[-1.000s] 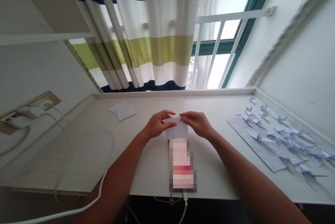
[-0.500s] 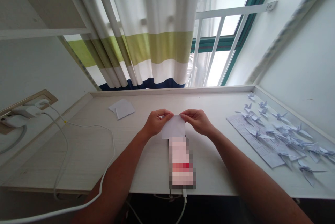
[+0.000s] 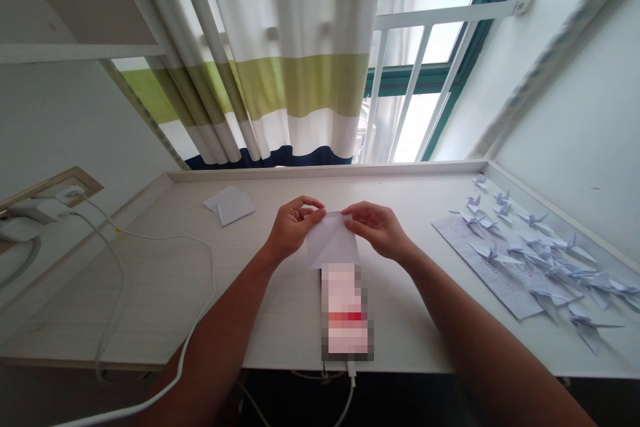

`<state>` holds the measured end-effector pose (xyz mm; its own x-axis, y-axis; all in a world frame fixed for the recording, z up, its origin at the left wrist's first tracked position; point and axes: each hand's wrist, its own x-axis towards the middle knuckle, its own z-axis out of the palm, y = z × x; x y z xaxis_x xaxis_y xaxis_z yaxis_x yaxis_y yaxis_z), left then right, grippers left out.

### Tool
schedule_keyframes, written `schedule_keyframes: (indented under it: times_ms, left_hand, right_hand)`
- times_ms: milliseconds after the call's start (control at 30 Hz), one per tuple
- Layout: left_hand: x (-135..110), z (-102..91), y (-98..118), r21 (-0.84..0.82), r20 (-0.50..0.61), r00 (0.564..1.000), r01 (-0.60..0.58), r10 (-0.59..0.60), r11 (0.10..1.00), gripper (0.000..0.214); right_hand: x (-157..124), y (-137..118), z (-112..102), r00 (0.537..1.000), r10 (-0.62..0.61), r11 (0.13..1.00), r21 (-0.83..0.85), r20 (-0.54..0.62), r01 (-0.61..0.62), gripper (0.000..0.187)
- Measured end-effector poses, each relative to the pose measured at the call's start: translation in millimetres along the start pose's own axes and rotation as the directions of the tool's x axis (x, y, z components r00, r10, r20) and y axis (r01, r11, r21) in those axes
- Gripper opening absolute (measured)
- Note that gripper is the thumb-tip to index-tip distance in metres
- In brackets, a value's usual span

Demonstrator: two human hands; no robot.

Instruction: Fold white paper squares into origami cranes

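Observation:
A small white sheet of paper (image 3: 331,242) is held up a little above the desk (image 3: 165,280). My left hand (image 3: 293,227) pinches its upper left edge with thumb and fingers closed. From the other side, my right hand (image 3: 377,227) pinches the upper right edge. The sheet hangs with its lower edge over the top of a phone (image 3: 345,310) that lies flat at the desk's front edge, a cable plugged into its near end.
Several folded paper cranes (image 3: 543,257) lie on a printed sheet (image 3: 493,274) at the right. A few white paper squares (image 3: 229,204) rest at the back left. A white charger cable (image 3: 197,294) loops across the left from a wall socket (image 3: 45,204).
Both hands have lifted the paper slightly and drawn its top edge together; the sheet now shows a slanted crease and a narrower top. The view has tilted a little.

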<state>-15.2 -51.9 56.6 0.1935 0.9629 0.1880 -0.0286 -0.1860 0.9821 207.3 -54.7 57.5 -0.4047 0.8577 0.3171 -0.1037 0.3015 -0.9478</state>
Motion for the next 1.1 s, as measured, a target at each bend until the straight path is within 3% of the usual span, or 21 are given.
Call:
schedule_keyframes:
  times_ms: [200,600,967,1100]
  left_hand:
    - [-1.3,-0.9,3.5,-0.019,0.017,1.0,0.022,-0.021,1.0,0.042]
    - [-0.2,-0.6,4.5,-0.024,0.01,1.0,-0.02,0.021,1.0,0.035]
    - [-0.4,-3.5,5.6,0.066,-0.002,0.999,-0.039,0.039,0.997,0.03]
    - [0.0,-4.2,4.9,0.086,0.0,0.999,-0.032,0.032,0.996,0.03]
  right_hand:
    - [-0.9,1.0,-0.3,0.999,0.011,0.999,-0.039,-0.039,-0.013,0.029]
    - [2.2,2.1,-3.0,0.987,0.15,0.977,0.16,-0.05,-0.14,0.035]
    - [1.1,2.8,-4.3,0.998,0.048,0.989,0.141,-0.031,-0.043,0.037]
    - [1.2,1.6,-5.6,0.997,0.068,0.992,0.109,-0.027,-0.065,0.031]
